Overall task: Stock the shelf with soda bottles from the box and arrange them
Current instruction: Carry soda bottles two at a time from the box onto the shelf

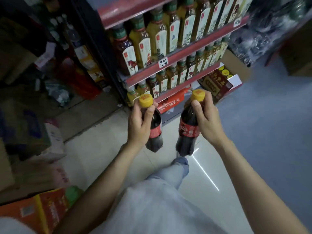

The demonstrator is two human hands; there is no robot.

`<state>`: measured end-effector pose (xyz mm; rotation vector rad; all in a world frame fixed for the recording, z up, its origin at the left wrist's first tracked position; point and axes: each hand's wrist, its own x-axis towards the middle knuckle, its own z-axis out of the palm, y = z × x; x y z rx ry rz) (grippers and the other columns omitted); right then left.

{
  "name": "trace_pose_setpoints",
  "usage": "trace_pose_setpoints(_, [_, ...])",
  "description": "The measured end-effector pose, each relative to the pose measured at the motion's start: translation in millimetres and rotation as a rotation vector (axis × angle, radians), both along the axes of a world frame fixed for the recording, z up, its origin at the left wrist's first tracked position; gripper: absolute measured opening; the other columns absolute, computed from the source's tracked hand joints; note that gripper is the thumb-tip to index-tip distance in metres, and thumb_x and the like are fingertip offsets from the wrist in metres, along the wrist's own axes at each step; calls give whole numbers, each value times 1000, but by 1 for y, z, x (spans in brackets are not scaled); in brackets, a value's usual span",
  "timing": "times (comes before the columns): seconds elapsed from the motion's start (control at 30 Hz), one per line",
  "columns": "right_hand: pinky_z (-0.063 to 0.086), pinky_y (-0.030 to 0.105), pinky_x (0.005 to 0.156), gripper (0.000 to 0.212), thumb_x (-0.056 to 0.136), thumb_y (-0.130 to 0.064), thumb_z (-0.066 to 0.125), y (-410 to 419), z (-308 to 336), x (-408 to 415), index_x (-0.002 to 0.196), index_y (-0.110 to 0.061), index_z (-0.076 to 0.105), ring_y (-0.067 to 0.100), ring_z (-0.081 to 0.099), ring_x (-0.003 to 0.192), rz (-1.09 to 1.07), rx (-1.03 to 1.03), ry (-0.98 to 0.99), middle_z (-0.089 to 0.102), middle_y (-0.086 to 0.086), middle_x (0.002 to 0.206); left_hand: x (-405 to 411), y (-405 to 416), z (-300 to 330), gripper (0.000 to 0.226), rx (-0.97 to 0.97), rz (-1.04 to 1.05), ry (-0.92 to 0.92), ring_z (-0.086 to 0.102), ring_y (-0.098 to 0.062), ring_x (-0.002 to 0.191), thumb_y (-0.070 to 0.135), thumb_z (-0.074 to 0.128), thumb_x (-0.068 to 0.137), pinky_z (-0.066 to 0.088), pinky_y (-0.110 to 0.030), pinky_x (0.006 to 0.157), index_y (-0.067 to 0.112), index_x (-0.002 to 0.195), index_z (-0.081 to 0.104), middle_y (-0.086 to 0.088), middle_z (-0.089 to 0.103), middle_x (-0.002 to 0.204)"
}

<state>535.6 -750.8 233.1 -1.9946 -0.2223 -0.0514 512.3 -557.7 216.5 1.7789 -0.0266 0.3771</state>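
We're in a small shop aisle. A red-edged shelf unit (177, 53) runs in tiers, packed with rows of tea bottles (143, 43) facing out, handwritten price tags (163, 62) stuck on the shelf lips. Stock cartons sit on the tiled floor (104, 149): an orange printed box (42, 211) at lower left, a dark red gift box (217, 85) beside the shelf's foot, plain cardboard (236, 65) behind it. Left, a darker rack (76, 48) holds more packaged goods. Shrink-wrapped bottle packs (263, 36) pile up at the far right.
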Motion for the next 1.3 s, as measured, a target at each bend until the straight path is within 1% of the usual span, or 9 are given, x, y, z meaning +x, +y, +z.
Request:
trace_pose_setpoints(0.2, [38, 6, 73, 16, 99, -29, 41, -77, 19, 92, 113, -22, 42, -13, 53, 86, 86, 22, -46, 55, -31, 91, 84, -85, 27, 34, 60, 47, -75, 61, -19, 98, 57, 38, 94, 51, -42, 89, 28, 106, 50, 12, 60, 99])
trace_pose_setpoints(0.47, [37, 7, 70, 12, 100, -24, 42, -164, 80, 219, 109, -17, 44, -12, 52, 80, 229, 84, -211, 54, -36, 85, 192, -169, 106, 28, 63, 176, -225, 61, 1, 94, 56, 42, 92, 48, -22, 87, 33, 106, 50, 26, 63, 94])
trace_pose_setpoints(0.6, [42, 15, 70, 14, 100, -33, 40, -194, 123, 288, 104, -21, 46, -2, 54, 77, 304, 148, -310, 57, -13, 84, 244, -203, 146, 20, 102, 262, -380, 61, -4, 92, 48, 42, 95, 48, -26, 86, 33, 104, 51, 22, 63, 93])
trace_pose_setpoints(0.7, [48, 42, 77, 27, 99, -41, 37, -207, 162, 333, 104, -17, 48, 23, 60, 83, 350, 225, -389, 62, 8, 89, 276, -224, 175, 16, 78, 350, -499, 61, -8, 93, 46, 43, 96, 46, -27, 88, 35, 102, 52, 20, 64, 93])
trace_pose_setpoints(0.77, [48, 49, 79, 27, 100, -40, 37, -212, 190, 360, 106, -16, 48, 25, 61, 84, 380, 279, -452, 64, 3, 88, 296, -236, 195, 16, 67, 399, -581, 61, -8, 92, 46, 44, 95, 47, -28, 86, 34, 103, 52, 22, 63, 94])
trace_pose_setpoints(0.97, [47, 25, 78, 22, 103, -31, 35, -200, 262, 429, 109, -12, 44, 0, 59, 84, 377, 468, -723, 62, -19, 89, 360, -250, 253, 16, 240, 495, -831, 59, -7, 88, 44, 41, 98, 47, -28, 81, 31, 102, 50, 16, 59, 97])
trace_pose_setpoints(1.03, [48, 27, 78, 23, 102, -28, 36, -191, 274, 448, 110, -8, 44, 6, 60, 85, 372, 506, -759, 62, -13, 93, 387, -245, 265, 18, 304, 554, -850, 60, -11, 90, 45, 39, 98, 48, -33, 83, 32, 100, 51, 9, 59, 97])
trace_pose_setpoints(1.13, [48, 30, 80, 25, 100, -27, 39, -172, 282, 477, 110, -6, 47, 18, 61, 86, 368, 509, -778, 63, 8, 93, 426, -230, 272, 23, 346, 650, -821, 62, -17, 91, 49, 39, 96, 50, -37, 83, 30, 100, 50, 5, 62, 96])
trace_pose_setpoints(1.3, [46, 19, 71, 14, 100, -24, 48, -129, 280, 513, 105, -12, 50, 4, 60, 77, 354, 403, -730, 65, -1, 88, 488, -185, 271, 60, 375, 812, -636, 64, -25, 93, 59, 39, 92, 46, -32, 83, 3, 102, 57, -10, 68, 97])
